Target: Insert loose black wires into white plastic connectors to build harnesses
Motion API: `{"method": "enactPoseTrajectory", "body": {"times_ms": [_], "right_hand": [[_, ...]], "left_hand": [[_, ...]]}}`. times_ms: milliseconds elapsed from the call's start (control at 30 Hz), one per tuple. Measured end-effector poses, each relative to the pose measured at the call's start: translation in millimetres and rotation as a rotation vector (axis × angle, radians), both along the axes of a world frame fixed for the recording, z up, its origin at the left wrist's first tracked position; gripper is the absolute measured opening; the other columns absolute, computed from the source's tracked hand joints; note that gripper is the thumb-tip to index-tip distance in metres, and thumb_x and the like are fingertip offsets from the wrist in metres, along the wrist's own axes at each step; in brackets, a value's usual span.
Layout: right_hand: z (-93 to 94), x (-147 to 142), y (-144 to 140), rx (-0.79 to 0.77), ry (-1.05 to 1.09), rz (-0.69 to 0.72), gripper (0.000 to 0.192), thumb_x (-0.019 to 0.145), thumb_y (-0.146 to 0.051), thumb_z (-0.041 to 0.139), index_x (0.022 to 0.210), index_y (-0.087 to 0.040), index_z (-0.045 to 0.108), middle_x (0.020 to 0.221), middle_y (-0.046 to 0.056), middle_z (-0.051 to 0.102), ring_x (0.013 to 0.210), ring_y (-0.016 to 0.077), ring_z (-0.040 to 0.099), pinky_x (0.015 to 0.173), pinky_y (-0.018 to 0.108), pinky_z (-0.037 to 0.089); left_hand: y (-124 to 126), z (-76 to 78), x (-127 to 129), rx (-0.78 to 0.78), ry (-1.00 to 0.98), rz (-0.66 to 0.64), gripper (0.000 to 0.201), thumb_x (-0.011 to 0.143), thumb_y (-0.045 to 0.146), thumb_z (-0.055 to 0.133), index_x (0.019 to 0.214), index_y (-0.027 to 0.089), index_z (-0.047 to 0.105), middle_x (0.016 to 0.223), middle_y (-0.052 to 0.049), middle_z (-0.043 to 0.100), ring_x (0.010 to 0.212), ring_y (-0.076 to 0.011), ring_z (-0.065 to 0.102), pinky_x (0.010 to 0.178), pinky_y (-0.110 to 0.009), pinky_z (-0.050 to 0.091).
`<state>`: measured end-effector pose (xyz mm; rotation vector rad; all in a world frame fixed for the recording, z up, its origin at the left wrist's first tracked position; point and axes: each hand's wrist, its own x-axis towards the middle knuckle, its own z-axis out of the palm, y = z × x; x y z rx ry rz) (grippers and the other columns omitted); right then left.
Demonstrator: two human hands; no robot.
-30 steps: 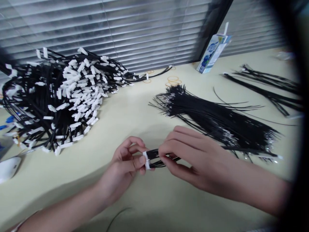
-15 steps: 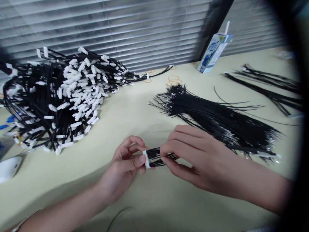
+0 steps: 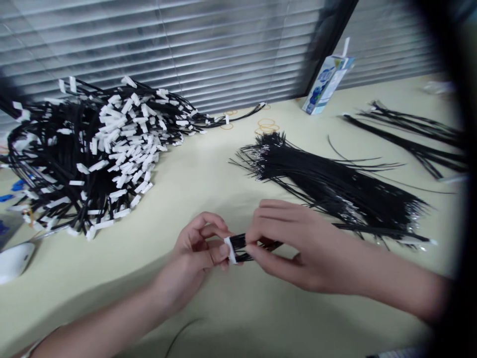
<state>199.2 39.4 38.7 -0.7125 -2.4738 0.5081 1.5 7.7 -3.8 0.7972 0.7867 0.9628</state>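
Note:
My left hand (image 3: 203, 246) pinches a white connector (image 3: 230, 250) between thumb and fingers, low over the table. Black wires (image 3: 240, 241) run from the connector to the right, in two rows with a gap between them. My right hand (image 3: 286, 243) is closed on these wires just beside the connector, thumb against forefinger. Its fingertips hide exactly which wires they grip. The wires' bundle passes under the right hand, and a black length with a white end (image 3: 402, 236) shows beyond it. Behind the right hand lies a thick bundle of loose black wires (image 3: 320, 174) with shiny metal tips.
A large heap of black cables with white connectors (image 3: 126, 144) fills the back left. Rubber bands (image 3: 267, 125) and a drink carton (image 3: 323, 87) stand near the blinds (image 3: 223, 44). More cables (image 3: 413, 139) lie at right, a white mouse-like object (image 3: 15, 261) at left. One stray wire (image 3: 181, 334) is in front.
The connector and both hands have shifted slightly right and down. The right fingertips sit a little closer to the connector. Both grips are kept.

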Motion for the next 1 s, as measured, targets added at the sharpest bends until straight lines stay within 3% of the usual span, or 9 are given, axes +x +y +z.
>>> {"method": "enactPoseTrajectory", "body": {"times_ms": [67, 133, 233, 300, 433, 600, 833, 1000], "right_hand": [[-1.4, 4.1, 9.5, -0.143, 0.02, -0.089, 0.024, 0.089, -0.017, 0.047, 0.068, -0.015, 0.059, 0.058, -0.003, 0.05, 0.055, 0.0088, 0.044, 0.053, 0.023, 0.035], [-8.6, 10.8, 24.6, -0.137, 0.009, -0.258, 0.024, 0.09, -0.022, 0.047, 0.07, -0.016, 0.06, 0.059, -0.003, 0.052, 0.054, 0.0091, 0.046, 0.052, 0.022, 0.035], [-28.8, 22.7, 52.6, 0.115, -0.113, -0.504, 0.014, 0.088, -0.024, 0.051, 0.084, -0.017, 0.062, 0.081, 0.003, 0.061, 0.075, 0.0154, 0.055, 0.067, 0.026, 0.041], [-42.9, 29.8, 68.5, 0.276, -0.256, -0.584, 0.016, 0.087, -0.026, 0.053, 0.094, -0.015, 0.062, 0.091, 0.008, 0.062, 0.087, 0.0213, 0.054, 0.076, 0.031, 0.041], [-56.3, 37.0, 82.3, 0.339, -0.379, -0.627, 0.012, 0.086, -0.023, 0.052, 0.091, -0.016, 0.061, 0.087, 0.007, 0.062, 0.084, 0.0222, 0.053, 0.073, 0.032, 0.04], [-51.7, 36.8, 80.5, 0.307, -0.345, -0.659, 0.014, 0.087, -0.018, 0.048, 0.077, -0.019, 0.058, 0.077, 0.004, 0.059, 0.076, 0.0187, 0.053, 0.064, 0.028, 0.038], [-55.4, 37.0, 82.9, 0.28, -0.3, -0.658, 0.014, 0.085, -0.021, 0.052, 0.094, -0.017, 0.061, 0.086, 0.006, 0.062, 0.082, 0.0204, 0.057, 0.063, 0.029, 0.039], [-55.6, 35.1, 81.8, 0.268, -0.258, -0.615, 0.018, 0.086, -0.015, 0.047, 0.08, -0.018, 0.063, 0.084, 0.006, 0.062, 0.084, 0.0198, 0.056, 0.066, 0.028, 0.04]], "left_hand": [[-0.7, 1.0, 1.6, 0.03, 0.041, -0.012, 0.017, 0.077, 0.011, 0.069, 0.088, 0.018, 0.057, 0.078, 0.001, 0.062, 0.063, -0.0088, 0.061, 0.051, -0.015, 0.044], [-1.3, 1.6, 2.3, 0.042, 0.073, -0.023, 0.016, 0.077, 0.011, 0.068, 0.088, 0.018, 0.058, 0.078, 0.001, 0.062, 0.062, -0.0082, 0.06, 0.051, -0.016, 0.045], [-2.0, 2.2, 1.8, 0.034, 0.103, -0.034, 0.016, 0.078, 0.012, 0.068, 0.088, 0.018, 0.058, 0.077, 0.002, 0.061, 0.061, -0.0072, 0.059, 0.053, -0.016, 0.046], [-2.1, 2.6, 1.2, 0.029, 0.115, -0.033, 0.015, 0.078, 0.012, 0.068, 0.088, 0.018, 0.058, 0.076, 0.003, 0.06, 0.061, -0.0069, 0.059, 0.053, -0.015, 0.046], [-1.8, 3.5, 1.0, 0.023, 0.133, -0.03, 0.015, 0.078, 0.012, 0.068, 0.087, 0.018, 0.058, 0.074, 0.003, 0.059, 0.06, -0.0068, 0.059, 0.053, -0.015, 0.045], [-1.3, 3.3, 1.6, 0.014, 0.139, -0.029, 0.016, 0.078, 0.013, 0.068, 0.088, 0.018, 0.057, 0.075, 0.002, 0.059, 0.061, -0.0072, 0.058, 0.055, -0.016, 0.045], [-2.1, 2.8, 1.7, 0.01, 0.127, -0.029, 0.016, 0.077, 0.012, 0.068, 0.087, 0.018, 0.058, 0.075, 0.003, 0.059, 0.061, -0.0067, 0.058, 0.055, -0.016, 0.045], [-2.4, 4.5, 2.0, 0.007, 0.136, -0.023, 0.015, 0.078, 0.012, 0.068, 0.087, 0.018, 0.057, 0.076, 0.002, 0.058, 0.061, -0.0071, 0.057, 0.055, -0.017, 0.044]]}}
